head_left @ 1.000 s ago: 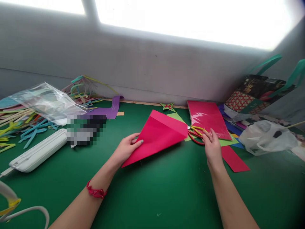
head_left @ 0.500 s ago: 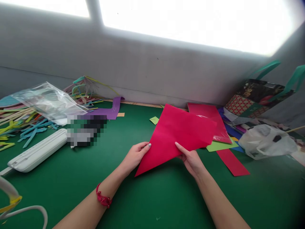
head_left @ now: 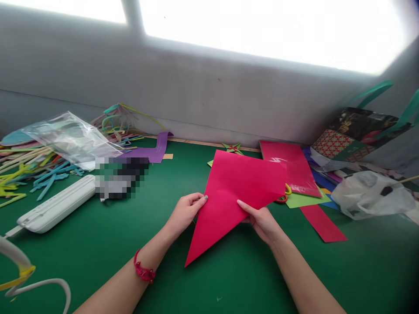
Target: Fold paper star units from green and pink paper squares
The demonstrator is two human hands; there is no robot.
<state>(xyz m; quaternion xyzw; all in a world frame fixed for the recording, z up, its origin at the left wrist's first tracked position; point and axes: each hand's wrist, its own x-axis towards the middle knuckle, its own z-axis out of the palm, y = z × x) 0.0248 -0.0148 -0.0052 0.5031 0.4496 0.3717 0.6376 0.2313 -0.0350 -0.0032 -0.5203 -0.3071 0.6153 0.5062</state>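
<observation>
A red sheet of paper [head_left: 238, 192], folded to a long point, is held above the green table [head_left: 98, 244]. My left hand [head_left: 185, 211] pinches its left edge; a red cord bracelet is on that wrist. My right hand [head_left: 262, 220] grips the sheet's lower right edge, thumb on top. Behind the sheet's right corner, scissors with red and yellow handles [head_left: 284, 196] lie partly hidden on the table.
A red packet of paper [head_left: 294, 168], a green sheet [head_left: 304, 199] and a red strip [head_left: 322, 222] lie right. Farther right are a white plastic bag [head_left: 369, 194] and a patterned gift bag [head_left: 356, 131]. Left: a white case [head_left: 55, 209], a clear bag [head_left: 68, 137], coloured strips [head_left: 19, 174].
My right hand left the scissors and took the red sheet's right edge. The sheet opened from a cone shape to a flatter shape, and its point swung down toward me.
</observation>
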